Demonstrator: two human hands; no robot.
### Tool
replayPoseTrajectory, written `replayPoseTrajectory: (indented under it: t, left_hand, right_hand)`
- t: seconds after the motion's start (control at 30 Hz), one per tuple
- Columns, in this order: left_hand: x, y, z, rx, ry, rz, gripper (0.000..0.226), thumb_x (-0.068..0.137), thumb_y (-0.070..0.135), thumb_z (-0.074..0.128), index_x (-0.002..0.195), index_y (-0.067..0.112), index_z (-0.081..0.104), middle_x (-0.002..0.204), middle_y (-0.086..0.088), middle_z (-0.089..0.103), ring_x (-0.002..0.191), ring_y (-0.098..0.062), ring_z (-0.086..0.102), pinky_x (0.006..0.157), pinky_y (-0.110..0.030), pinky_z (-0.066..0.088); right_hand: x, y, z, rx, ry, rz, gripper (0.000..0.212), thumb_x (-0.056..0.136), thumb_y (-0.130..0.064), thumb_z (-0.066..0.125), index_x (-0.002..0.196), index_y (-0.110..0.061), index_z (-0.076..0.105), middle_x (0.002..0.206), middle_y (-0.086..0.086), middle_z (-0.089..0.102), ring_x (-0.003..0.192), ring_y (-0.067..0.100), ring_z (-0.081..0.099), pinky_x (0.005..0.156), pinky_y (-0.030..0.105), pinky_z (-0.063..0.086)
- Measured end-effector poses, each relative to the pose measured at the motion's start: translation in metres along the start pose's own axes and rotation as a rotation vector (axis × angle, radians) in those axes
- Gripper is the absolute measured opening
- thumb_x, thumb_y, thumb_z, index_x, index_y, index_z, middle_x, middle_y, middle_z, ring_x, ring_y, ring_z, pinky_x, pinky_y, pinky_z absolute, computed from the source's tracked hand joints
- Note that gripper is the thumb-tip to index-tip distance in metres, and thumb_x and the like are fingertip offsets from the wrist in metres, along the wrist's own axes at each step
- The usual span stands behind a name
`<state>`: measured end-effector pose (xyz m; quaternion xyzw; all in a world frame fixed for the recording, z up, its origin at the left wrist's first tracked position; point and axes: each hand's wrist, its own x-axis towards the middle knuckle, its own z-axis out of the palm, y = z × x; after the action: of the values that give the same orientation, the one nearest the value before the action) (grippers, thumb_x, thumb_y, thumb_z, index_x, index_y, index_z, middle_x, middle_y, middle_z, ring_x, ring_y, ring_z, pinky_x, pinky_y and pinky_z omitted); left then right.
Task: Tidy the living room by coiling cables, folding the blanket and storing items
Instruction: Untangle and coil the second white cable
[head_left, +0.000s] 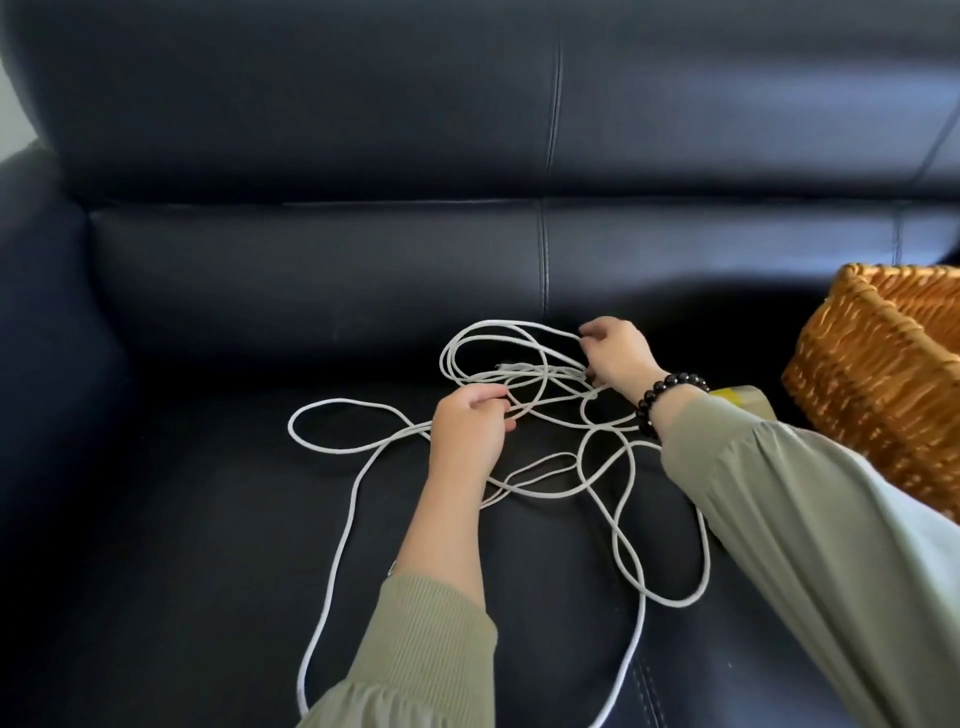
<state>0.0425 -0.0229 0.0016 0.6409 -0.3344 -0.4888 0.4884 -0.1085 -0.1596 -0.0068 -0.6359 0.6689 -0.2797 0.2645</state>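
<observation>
Soft daylight lays a pale sheen across the dark sofa (779, 104) backrest, beyond and to the right of the fingers (592, 332). Its seat beneath them is dim. The edges bow with wide-angle distortion, and detail is slightly soft throughout.

A dark leather sofa (311, 270) fills nearly everything in front of me. Its tall backrest (363, 104) is glossy, catching soft window light, with a stitched vertical seam running down near the middle. A lower padded band sits beneath it, split by the same seam. The fat rounded armrest (47, 312) bulges at the left. The seat cushion (182, 519) is smooth and slightly dimpled. A sliver of pale wall (13, 109) shows at the upper left. Towards the right edge, a small tan-and-yellow thing (748, 397) pokes out, possibly cardboard.
</observation>
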Motion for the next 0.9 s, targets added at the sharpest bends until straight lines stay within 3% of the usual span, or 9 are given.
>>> replayPoseTrajectory:
  t: [0.07,0.17,0.3,0.4,0.5,0.57,0.67,0.8,0.9]
  left_hand:
    - [-0.001,0.002,-0.005,-0.022,0.031,0.009,0.03,0.093,0.005,0.043,0.09,0.027,0.064,0.097,0.006,0.067,0.082,-0.008,0.068,0.091,-0.037,0.054]
    - [-0.003,0.007,-0.009,-0.041,0.061,0.042,0.031,0.094,0.005,0.044,0.087,0.027,0.064,0.098,0.003,0.068,0.08,-0.01,0.069,0.089,-0.036,0.054]
    - [-0.021,0.017,-0.013,0.006,0.151,0.18,0.03,0.092,0.004,0.043,0.098,0.021,0.067,0.105,0.0,0.068,0.088,-0.011,0.066,0.082,-0.028,0.052]
    - [-0.041,0.024,-0.015,0.191,0.315,0.381,0.039,0.091,0.001,0.047,0.124,0.019,0.059,0.121,0.005,0.058,0.103,-0.008,0.055,0.082,-0.019,0.039]
    - [-0.061,0.029,-0.012,0.381,0.275,0.654,0.051,0.092,0.003,0.056,0.14,0.017,0.047,0.137,0.004,0.046,0.127,-0.011,0.038,0.102,-0.018,0.029]
    - [-0.072,0.028,-0.011,0.477,0.223,0.756,0.046,0.092,0.004,0.058,0.137,0.013,0.051,0.134,-0.001,0.052,0.131,-0.018,0.038,0.11,-0.031,0.033]
    - [-0.085,0.02,-0.016,0.497,0.21,0.812,0.037,0.091,0.005,0.06,0.128,0.011,0.06,0.117,-0.003,0.061,0.119,-0.02,0.047,0.1,-0.04,0.044]
    - [-0.109,0.016,-0.023,0.516,0.212,0.897,0.052,0.089,0.005,0.064,0.138,0.012,0.049,0.13,-0.003,0.049,0.122,-0.013,0.04,0.103,-0.025,0.033]
    - [-0.116,0.012,-0.027,0.616,0.205,1.063,0.023,0.087,0.006,0.062,0.109,0.008,0.068,0.119,-0.007,0.06,0.118,-0.025,0.05,0.099,-0.033,0.04]
  right_hand:
    - [-0.006,-0.001,0.003,-0.175,-0.059,-0.072,0.021,0.092,-0.016,0.055,0.106,-0.007,0.067,0.091,0.009,0.066,0.076,0.019,0.059,0.073,0.027,0.049]
    - [-0.018,-0.006,0.006,-0.288,0.0,-0.218,0.019,0.092,-0.016,0.056,0.088,-0.004,0.07,0.086,0.01,0.064,0.087,0.027,0.059,0.075,0.031,0.044]
    - [-0.047,-0.026,-0.012,-0.184,0.416,-0.517,0.014,0.088,-0.01,0.06,0.087,-0.006,0.073,0.089,0.007,0.07,0.092,0.028,0.056,0.08,0.028,0.037]
    - [-0.082,-0.044,-0.03,-0.091,0.535,-0.611,0.013,0.086,-0.01,0.062,0.088,-0.008,0.075,0.081,0.005,0.071,0.079,0.025,0.06,0.075,0.024,0.036]
    - [-0.126,-0.054,-0.041,0.052,0.456,-0.573,0.013,0.087,-0.011,0.062,0.089,-0.008,0.075,0.082,0.005,0.07,0.08,0.021,0.063,0.077,0.027,0.045]
    - [-0.154,-0.058,-0.05,0.205,0.366,-0.496,0.012,0.087,-0.01,0.063,0.09,-0.009,0.075,0.082,-0.001,0.071,0.08,0.013,0.065,0.076,0.02,0.048]
    - [-0.186,-0.061,-0.065,0.404,0.309,-0.394,0.013,0.087,-0.009,0.063,0.08,-0.015,0.072,0.067,-0.009,0.066,0.064,0.002,0.06,0.066,0.015,0.047]
    - [-0.224,-0.062,-0.082,0.508,0.171,-0.379,0.022,0.087,-0.005,0.062,0.068,-0.014,0.068,0.061,-0.001,0.064,0.057,0.004,0.055,0.063,0.018,0.048]
    - [-0.242,-0.058,-0.088,0.511,0.026,-0.407,0.023,0.088,0.0,0.059,0.079,-0.018,0.071,0.064,0.0,0.066,0.059,0.005,0.059,0.065,0.017,0.05]
